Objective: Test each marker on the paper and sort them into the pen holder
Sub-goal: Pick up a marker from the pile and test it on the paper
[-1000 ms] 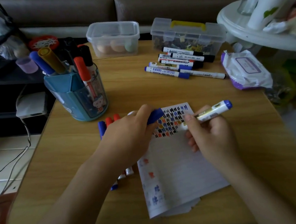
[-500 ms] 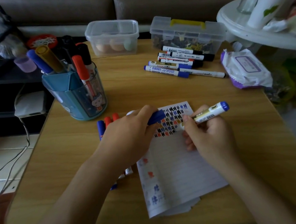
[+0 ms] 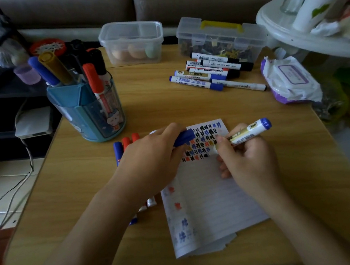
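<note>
My right hand grips a white marker with a blue end, its tip down on the lined paper among rows of coloured test marks. My left hand pinches the marker's blue cap and rests on the paper's left edge. Several red and blue markers lie under my left wrist. A blue pen holder at the left holds several markers. A pile of markers lies at the back right.
Two clear plastic boxes stand along the wooden table's far edge. A wet-wipe pack lies at the right edge. A white round stand with clutter overhangs the back right. Cables and a shelf are at the left.
My right hand has shifted the marker slightly left along the row of marks on the paper. My left hand stays put with the cap.
</note>
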